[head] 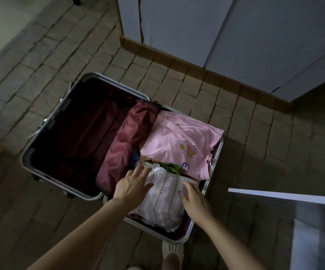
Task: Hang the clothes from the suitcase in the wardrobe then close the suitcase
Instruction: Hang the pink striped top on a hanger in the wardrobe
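Observation:
An open suitcase (27,160) with a silver frame lies flat on the tiled floor. Its left half is empty and lined in dark red; a maroon divider flap (130,141) lies over the middle. The right half holds a folded pink garment (179,137) and, nearer me, a folded white garment with dotted stripes (163,197); something green (172,167) shows between them. My left hand (132,186) rests with spread fingers on the white garment's left side. My right hand (193,199) lies with straight fingers on its right side.
The white wardrobe (235,36) stands beyond the suitcase on a brown plinth. One of its open doors (284,195) juts in at the right near my right arm. My slippered foot (172,250) is at the suitcase's near edge. Tiled floor surrounds everything.

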